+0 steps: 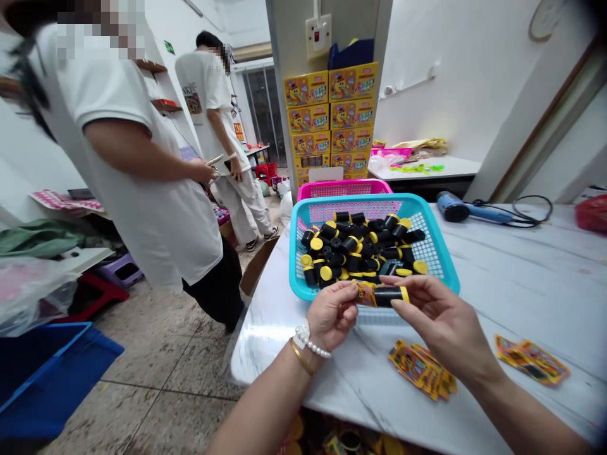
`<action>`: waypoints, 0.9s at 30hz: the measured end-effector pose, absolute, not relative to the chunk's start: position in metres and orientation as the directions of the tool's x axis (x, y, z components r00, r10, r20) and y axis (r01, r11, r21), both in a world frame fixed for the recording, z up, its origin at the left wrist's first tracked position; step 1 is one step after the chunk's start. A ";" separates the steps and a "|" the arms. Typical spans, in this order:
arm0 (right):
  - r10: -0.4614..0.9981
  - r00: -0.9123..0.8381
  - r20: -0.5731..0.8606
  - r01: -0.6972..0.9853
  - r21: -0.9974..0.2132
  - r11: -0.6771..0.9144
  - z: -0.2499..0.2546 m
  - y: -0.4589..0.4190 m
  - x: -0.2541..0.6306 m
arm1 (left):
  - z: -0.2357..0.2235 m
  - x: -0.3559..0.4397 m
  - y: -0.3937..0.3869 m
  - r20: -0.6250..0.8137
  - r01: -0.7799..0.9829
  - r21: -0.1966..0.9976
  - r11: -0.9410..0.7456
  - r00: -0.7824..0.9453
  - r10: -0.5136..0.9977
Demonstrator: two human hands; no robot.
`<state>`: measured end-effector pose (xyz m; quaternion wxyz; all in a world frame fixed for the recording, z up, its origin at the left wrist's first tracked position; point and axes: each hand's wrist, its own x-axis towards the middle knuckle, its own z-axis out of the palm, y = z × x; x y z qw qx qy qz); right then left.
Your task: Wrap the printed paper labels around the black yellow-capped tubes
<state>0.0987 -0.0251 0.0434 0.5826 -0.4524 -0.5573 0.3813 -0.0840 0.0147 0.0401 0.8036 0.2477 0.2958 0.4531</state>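
Observation:
My left hand (334,313), with a pearl bracelet and a gold bangle at the wrist, pinches an orange printed sleeve (364,293). The sleeve meets or overlaps the left end of a small black canister (387,297); how far over it reaches, I cannot tell. Fingers and thumb of my right hand (434,319) grip the canister near its yellow cap. Both hands are held over the near rim of a blue basket (446,253), which is heaped with similar black canisters (351,243) with yellow caps. Below my right hand lies a fanned pile of printed sleeves (422,370).
Another sleeve pile (531,360) lies right on the marbled table (512,284). A blue heat gun (474,208) with its cord sits behind. Beyond the basket are a pink basket (346,186) and stacked yellow boxes (329,120). Two people (137,158) stand left, near a blue bin (52,373).

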 end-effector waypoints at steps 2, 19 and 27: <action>0.944 0.073 0.322 0.127 -0.942 0.312 0.043 -0.026 0.098 | 0.039 -0.084 0.016 -0.236 -0.579 0.666 0.470 0.434 0.869; 0.849 -0.030 0.527 0.308 -0.804 0.510 0.051 -0.013 0.100 | 0.042 -0.080 0.010 -0.128 -0.521 0.824 0.222 0.211 0.969; 0.842 -0.180 0.509 0.258 -0.801 0.540 0.063 0.000 0.092 | 0.044 -0.086 0.008 0.001 -0.448 0.882 0.144 0.308 0.951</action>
